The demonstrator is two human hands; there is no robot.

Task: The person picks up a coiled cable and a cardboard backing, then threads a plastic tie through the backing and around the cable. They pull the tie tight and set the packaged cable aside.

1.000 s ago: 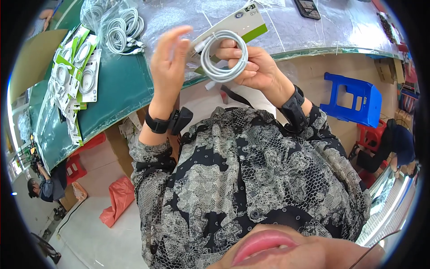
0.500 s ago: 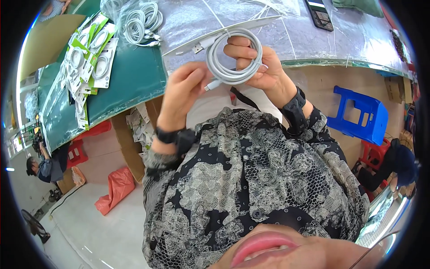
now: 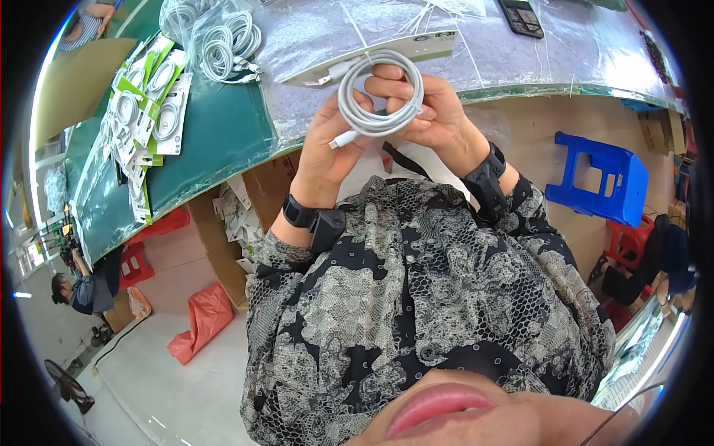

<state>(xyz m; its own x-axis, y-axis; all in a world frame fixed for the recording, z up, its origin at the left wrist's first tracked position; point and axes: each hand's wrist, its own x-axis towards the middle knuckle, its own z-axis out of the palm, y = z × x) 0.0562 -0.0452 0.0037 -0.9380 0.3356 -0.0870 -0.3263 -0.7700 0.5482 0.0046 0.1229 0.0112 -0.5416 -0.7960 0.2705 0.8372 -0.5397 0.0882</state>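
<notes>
A coiled white USB cable (image 3: 383, 130) is held up in front of me at the table's edge. One metal-tipped plug sticks out at its upper left, and a slimmer plug points out at its lower left. My right hand (image 3: 435, 111) grips the coil's right side, fingers curled through the loop. My left hand (image 3: 327, 145) is closed at the coil's left side, partly behind it, with some fingers hidden. Just beyond the coil, a long pale packaging card (image 3: 424, 48) lies tilted on the table.
Carded cables (image 3: 137, 111) lie piled on the green table mat (image 3: 223, 123) at left. Bagged coiled cables (image 3: 230, 44) rest behind them. A phone (image 3: 522, 18) lies at the back right. A blue stool (image 3: 602, 178) stands right; an open carton (image 3: 216, 230) stands below the table.
My left hand has moved right and in against the coil, its fingers passing behind it. The coil has shifted slightly left. The card beyond it now shows more of its face.
</notes>
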